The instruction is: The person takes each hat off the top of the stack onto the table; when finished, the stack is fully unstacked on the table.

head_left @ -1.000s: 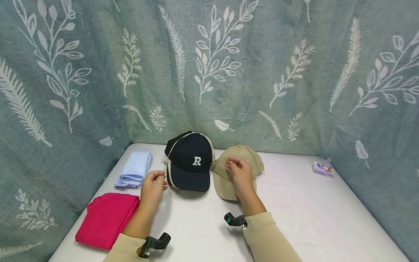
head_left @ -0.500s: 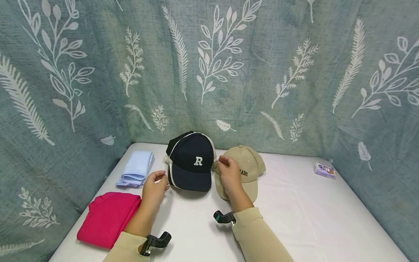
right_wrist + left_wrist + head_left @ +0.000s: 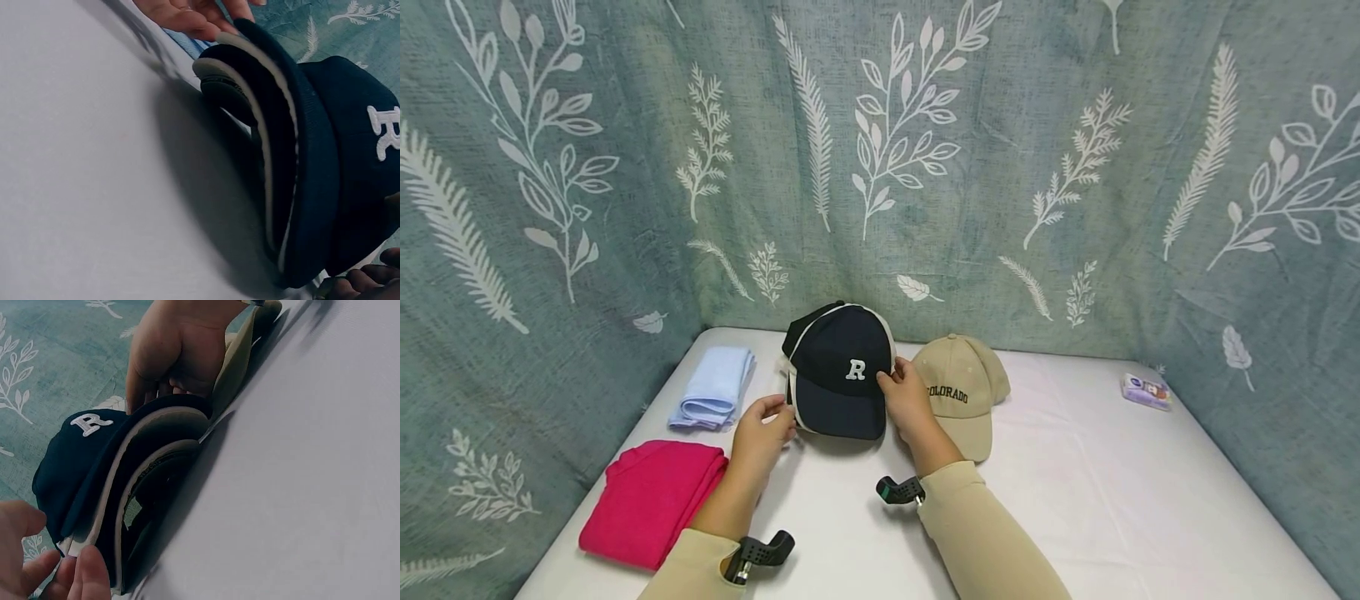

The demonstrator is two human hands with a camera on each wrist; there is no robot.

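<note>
A navy baseball cap with a white letter R stands upright at the table's back, nested over a darker cap with pale edging. At its left side, my left hand pinches the rim, thumb outside and fingertips at the inner edge, as the left wrist view shows. My right hand holds the opposite side, thumb on the front and fingers behind. The right wrist view shows two stacked brims, with only part of the right hand in the corner. Just right stands a beige cap lettered COLORADO, partly behind my right hand.
A folded light blue cloth lies back left, and a folded pink garment lies in front of it by my left forearm. A small purple packet lies far right. A patterned curtain encloses the white table.
My right hand has moved left from in front of the beige cap to the navy cap's right side, uncovering the lettering. My left hand has edged right onto the navy cap's rim.
</note>
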